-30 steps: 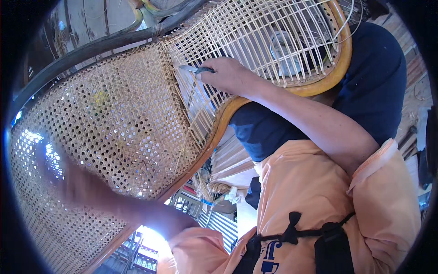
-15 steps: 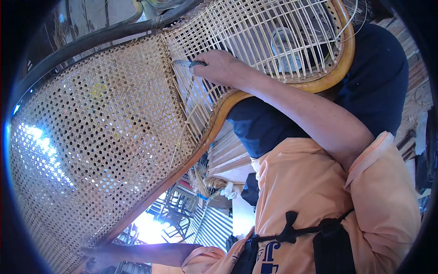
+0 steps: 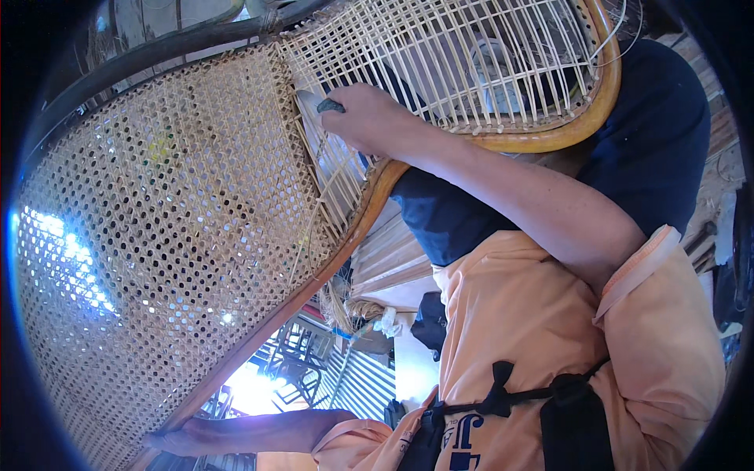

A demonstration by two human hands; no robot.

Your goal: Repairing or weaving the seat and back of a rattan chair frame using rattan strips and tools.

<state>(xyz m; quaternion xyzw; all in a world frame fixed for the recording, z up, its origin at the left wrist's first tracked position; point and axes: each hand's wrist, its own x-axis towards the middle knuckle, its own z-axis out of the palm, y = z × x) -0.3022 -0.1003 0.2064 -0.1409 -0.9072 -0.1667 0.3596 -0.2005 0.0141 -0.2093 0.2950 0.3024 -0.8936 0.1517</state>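
While sunlight glares through the holes at nine o'clock, a large woven cane panel (image 3: 157,235) fills the left half of the view, its finished mesh of small open holes held in a curved wooden frame (image 3: 369,212) that runs from six o'clock up toward two o'clock. At twelve o'clock the weave is unfinished (image 3: 471,63): only long parallel strands and a few cross strands span the frame, with gaps between them. Behind the panel, near six o'clock, show corrugated metal sheeting (image 3: 365,385) and a dark chair frame (image 3: 294,357), blurred by glare.

On the orange shirt (image 3: 534,314) at five o'clock sits a patch of dark blue printing, partly covered by a black strap with a buckle (image 3: 503,396).

The right hand (image 3: 369,118) lies on the weave at about eleven o'clock, where finished mesh meets open strands. Its fingers are curled tight around a small dark tool (image 3: 330,104), whose tip sticks out at the hand's upper left edge and touches the cane. The left hand (image 3: 177,441) is at seven o'clock, resting against the lower edge of the wooden frame; whether it is clasping the frame cannot be told.
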